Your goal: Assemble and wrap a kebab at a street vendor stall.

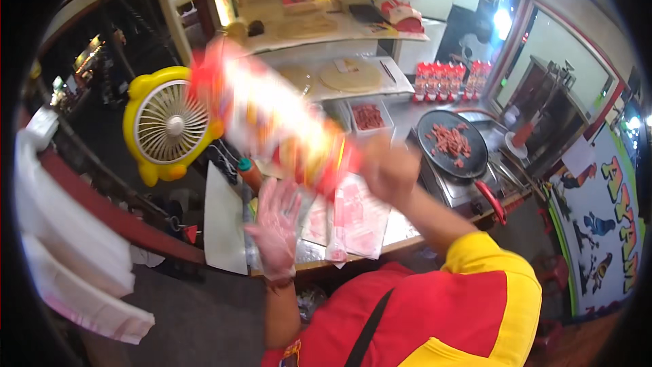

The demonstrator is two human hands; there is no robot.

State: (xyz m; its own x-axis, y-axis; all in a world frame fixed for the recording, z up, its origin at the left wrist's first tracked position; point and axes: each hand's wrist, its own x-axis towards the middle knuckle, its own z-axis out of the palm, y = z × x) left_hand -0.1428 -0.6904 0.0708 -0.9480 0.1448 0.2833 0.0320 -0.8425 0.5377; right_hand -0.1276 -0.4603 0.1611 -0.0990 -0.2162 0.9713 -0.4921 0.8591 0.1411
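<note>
Motion blurs a large red and white printed packet [277, 112] held up over the counter. My right hand [392, 168], bare, is closed around its lower red end. Below the packet, my left hand [275, 224] wears a clear plastic glove; its fingers are spread and it holds nothing. Just behind the gloved fingertips stands an orange-red squeeze bottle [249, 173] with a green cap. Printed paper wrappers [364, 219] lie on the counter to the right of my left hand, partly covered by the packet.
A black frying pan [451, 137] with chopped meat sits on the stove [453, 191], its red handle [491, 201] jutting past the counter edge. A white tub [369, 130] holds meat strips. Flatbreads [351, 75] lie behind. A yellow fan [173, 127] stands left; red pouches [440, 81] line the back.
</note>
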